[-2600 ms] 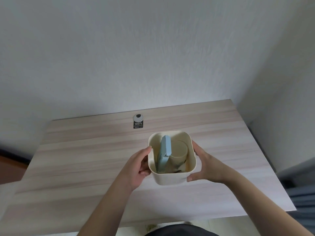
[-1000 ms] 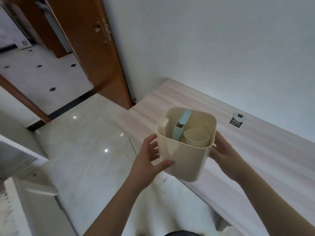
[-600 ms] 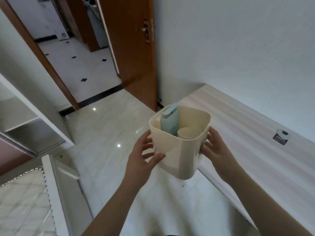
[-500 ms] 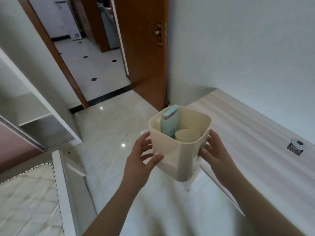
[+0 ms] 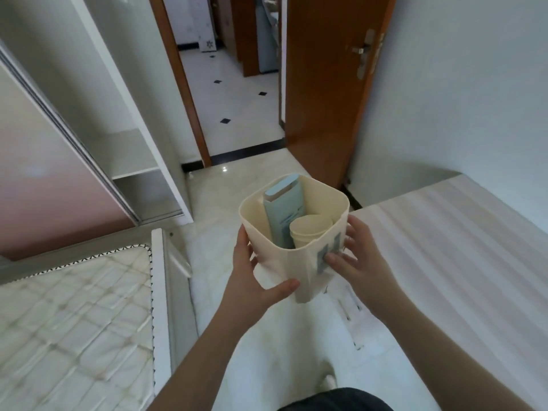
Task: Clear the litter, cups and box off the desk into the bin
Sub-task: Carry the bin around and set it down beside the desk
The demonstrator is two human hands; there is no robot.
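Bin (image 5: 299,271) being carried off, box (image 5: 283,209) and cups (image 5: 310,228) inside.
Left hand (image 5: 255,280) is gripping its near wall, right hand (image 5: 355,262) pressing flat; setting down likely next.

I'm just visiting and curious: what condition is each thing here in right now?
Bin: held off the floor, upright.
Blue box: standing in the bin, top flap open.
Paper cups: stacked in the bin.
Left hand: grips the bin.
Right hand: fingers spread on the bin's side.
Door: open.
Wardrobe: slid open.
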